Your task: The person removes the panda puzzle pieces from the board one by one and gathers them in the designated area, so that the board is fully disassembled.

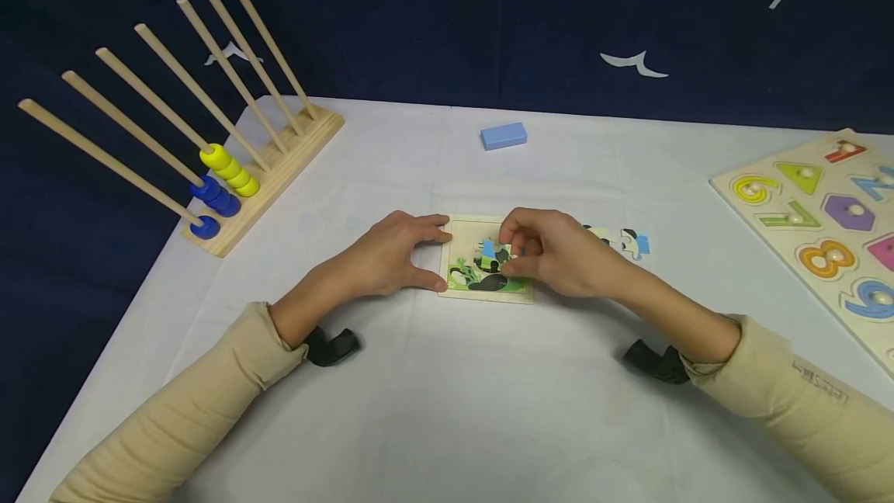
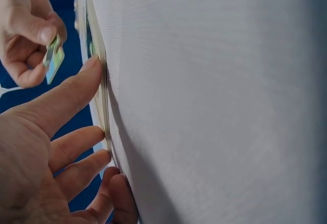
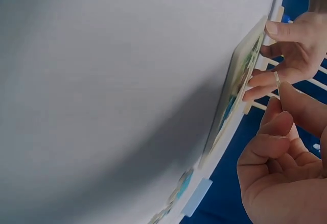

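Observation:
A small wooden puzzle board (image 1: 462, 233) with a panda picture lies on the table, part of the picture in its frame. My left hand (image 1: 387, 256) rests at the board's left side, thumb and fingers spread and touching the edge. Over the board, my right hand (image 1: 559, 254) pinches a thin puzzle piece (image 2: 54, 60) between thumb and finger. The left wrist view shows that piece, green and light blue, raised off the board. To the right lie loose puzzle pieces (image 1: 634, 243), partly hidden behind the right hand in the head view.
A wooden peg abacus (image 1: 272, 169) with blue and yellow beads stands at the back left. Beyond the puzzle board lies a blue block (image 1: 504, 136). A knobbed number-and-shape board (image 1: 789, 192) occupies the right side. Dark straps hang at both wrists. A dark blue cloth (image 1: 433, 22) forms the backdrop.

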Action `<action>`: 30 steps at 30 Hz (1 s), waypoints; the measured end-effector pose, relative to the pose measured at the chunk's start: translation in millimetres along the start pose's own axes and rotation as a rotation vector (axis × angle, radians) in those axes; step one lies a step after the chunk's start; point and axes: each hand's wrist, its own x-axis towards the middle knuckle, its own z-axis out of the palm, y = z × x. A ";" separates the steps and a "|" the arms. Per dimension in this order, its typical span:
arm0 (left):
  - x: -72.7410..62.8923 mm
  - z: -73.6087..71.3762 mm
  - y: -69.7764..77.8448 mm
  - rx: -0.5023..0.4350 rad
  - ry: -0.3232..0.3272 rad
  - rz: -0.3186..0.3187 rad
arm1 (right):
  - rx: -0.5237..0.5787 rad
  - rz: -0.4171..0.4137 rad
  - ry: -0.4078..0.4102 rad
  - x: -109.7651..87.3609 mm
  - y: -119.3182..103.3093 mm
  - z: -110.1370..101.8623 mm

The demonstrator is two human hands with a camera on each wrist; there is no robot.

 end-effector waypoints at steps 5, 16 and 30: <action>-1.6 0.4 -1.0 0.010 0.006 0.005 | -0.002 0.026 0.013 -11.5 8.2 -5.4; -2.0 1.4 -2.2 0.010 0.021 0.035 | 0.016 0.068 0.044 -33.6 25.5 -21.0; -2.9 -0.2 -1.0 0.028 0.011 0.024 | -0.060 0.124 0.010 -37.4 38.2 -28.4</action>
